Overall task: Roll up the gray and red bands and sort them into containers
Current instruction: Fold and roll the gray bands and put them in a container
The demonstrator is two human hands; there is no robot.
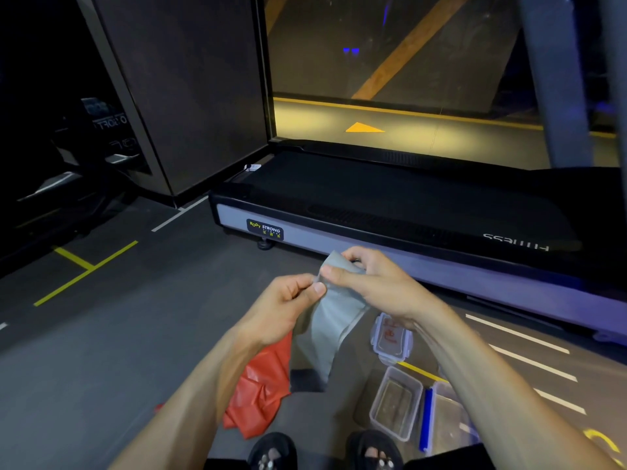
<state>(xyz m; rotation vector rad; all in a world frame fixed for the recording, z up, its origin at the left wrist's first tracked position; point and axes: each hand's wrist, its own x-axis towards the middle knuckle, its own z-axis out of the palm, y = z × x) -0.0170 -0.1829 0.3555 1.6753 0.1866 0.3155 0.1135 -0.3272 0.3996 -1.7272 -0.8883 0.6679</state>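
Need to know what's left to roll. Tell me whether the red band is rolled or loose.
Loose. The red band lies crumpled and spread on the floor, untouched by either hand.

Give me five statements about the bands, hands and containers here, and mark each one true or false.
1. Both hands hold the gray band. True; left hand, right hand.
2. The red band is rolled up. False: it lies crumpled on the floor.
3. The clear container holds a band. False: none inside.
4. A lid lies beyond the clear container. True.
5. The gray band rests on the treadmill. False: it hangs from the hands.
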